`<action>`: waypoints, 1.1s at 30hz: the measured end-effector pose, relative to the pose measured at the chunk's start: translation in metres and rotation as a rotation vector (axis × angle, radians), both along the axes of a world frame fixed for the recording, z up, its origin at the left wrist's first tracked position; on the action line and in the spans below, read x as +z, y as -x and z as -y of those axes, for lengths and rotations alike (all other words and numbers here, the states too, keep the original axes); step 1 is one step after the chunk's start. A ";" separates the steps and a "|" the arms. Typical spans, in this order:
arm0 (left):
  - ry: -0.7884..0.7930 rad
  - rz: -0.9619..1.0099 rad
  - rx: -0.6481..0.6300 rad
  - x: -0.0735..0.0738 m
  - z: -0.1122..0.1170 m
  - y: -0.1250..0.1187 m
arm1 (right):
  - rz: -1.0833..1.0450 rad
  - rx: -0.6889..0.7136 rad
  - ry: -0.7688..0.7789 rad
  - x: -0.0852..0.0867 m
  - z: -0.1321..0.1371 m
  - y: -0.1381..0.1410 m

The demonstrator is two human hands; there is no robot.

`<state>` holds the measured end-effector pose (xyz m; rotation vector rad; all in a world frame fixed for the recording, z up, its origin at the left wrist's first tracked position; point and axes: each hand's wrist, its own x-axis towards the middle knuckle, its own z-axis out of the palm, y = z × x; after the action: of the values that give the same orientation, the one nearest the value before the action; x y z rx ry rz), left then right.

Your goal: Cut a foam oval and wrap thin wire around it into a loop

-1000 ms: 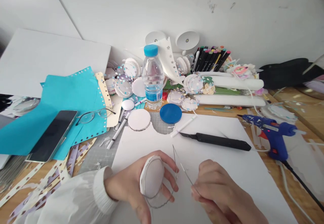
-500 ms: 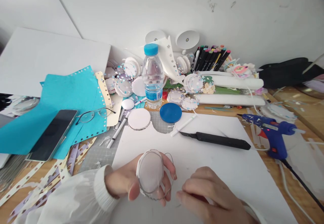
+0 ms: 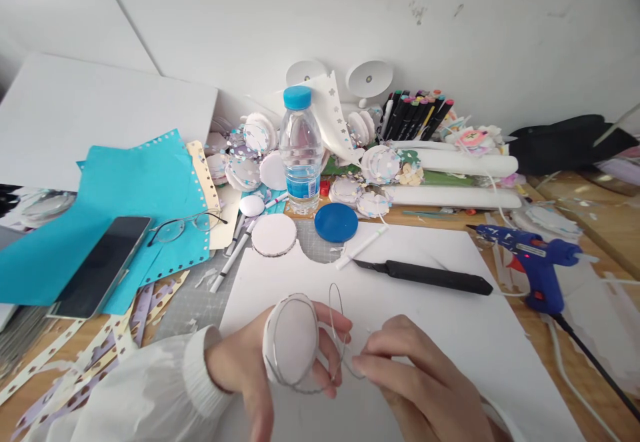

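A thick white foam disc (image 3: 295,339) rests in my left hand (image 3: 237,365), held by the palm and fingers, with its flat face toward me and the thumb sticking out free. Thin grey wire (image 3: 300,391) passes along the disc's lower edge and across its face. The wire makes a loose loop on the right, past the left fingertips. Its end runs to my right hand (image 3: 420,375), whose thumb and index finger pinch it. Both hands are above a white board (image 3: 480,355). Another white disc (image 3: 273,234) lies at the board's far edge.
A black craft knife (image 3: 440,277) and a capped marker (image 3: 363,247) lie on the board. Behind are a blue disc (image 3: 336,222) and a water bottle (image 3: 301,149). A blue glue gun (image 3: 543,262) with its cable is right; a phone (image 3: 103,265) and glasses (image 3: 173,230) are left.
The wire loop has swung up and right, away from the disc. My left hand and the disc have shifted slightly left, its thumb now lower. My right hand now visibly pinches the wire.
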<state>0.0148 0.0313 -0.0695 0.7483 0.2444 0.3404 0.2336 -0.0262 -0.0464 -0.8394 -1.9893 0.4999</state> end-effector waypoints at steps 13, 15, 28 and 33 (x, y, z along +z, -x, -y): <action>-0.050 0.032 0.135 0.008 0.002 -0.004 | -0.047 0.068 -0.045 -0.003 -0.003 0.004; -0.035 0.070 0.175 0.003 0.002 -0.005 | -0.032 0.066 -0.072 -0.006 -0.003 0.004; -0.098 -0.008 0.034 -0.001 0.002 -0.004 | 0.144 -0.006 -0.222 0.007 -0.006 0.002; 0.010 -0.142 0.036 0.006 0.010 -0.006 | 0.153 -0.015 -0.249 0.009 -0.007 -0.001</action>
<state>0.0213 0.0210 -0.0634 0.7603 0.3936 0.3200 0.2341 -0.0195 -0.0372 -0.7539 -2.1296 0.1776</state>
